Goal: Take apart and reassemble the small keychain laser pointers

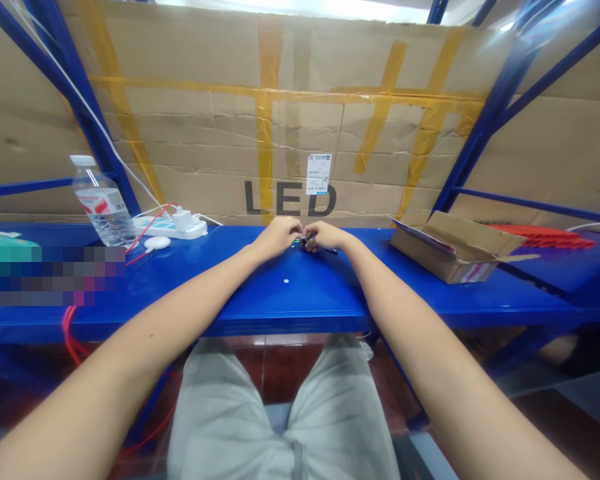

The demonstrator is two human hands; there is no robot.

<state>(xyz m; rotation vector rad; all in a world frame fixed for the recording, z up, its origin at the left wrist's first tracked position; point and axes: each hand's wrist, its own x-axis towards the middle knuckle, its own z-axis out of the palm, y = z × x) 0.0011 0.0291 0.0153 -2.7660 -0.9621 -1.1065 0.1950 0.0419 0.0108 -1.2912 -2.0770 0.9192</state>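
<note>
My left hand (281, 235) and my right hand (327, 235) meet above the blue table (260, 293), near its back edge. Fingers of both are closed in a pinch around something small and partly dark, too tiny and too covered to name. A thin dark stick-like piece (334, 252) shows just under my right hand; whether it joins the small thing I cannot tell. Below the hands, a small white round spot (286, 281) marks the table surface.
An open cardboard box (433, 250) stands at the right, with red pieces (540, 235) behind it. At the left are a water bottle (103, 207), a white power strip (175, 227), a white round device (157, 244) and a red cable (69, 333). Large cardboard (205, 147) backs the table.
</note>
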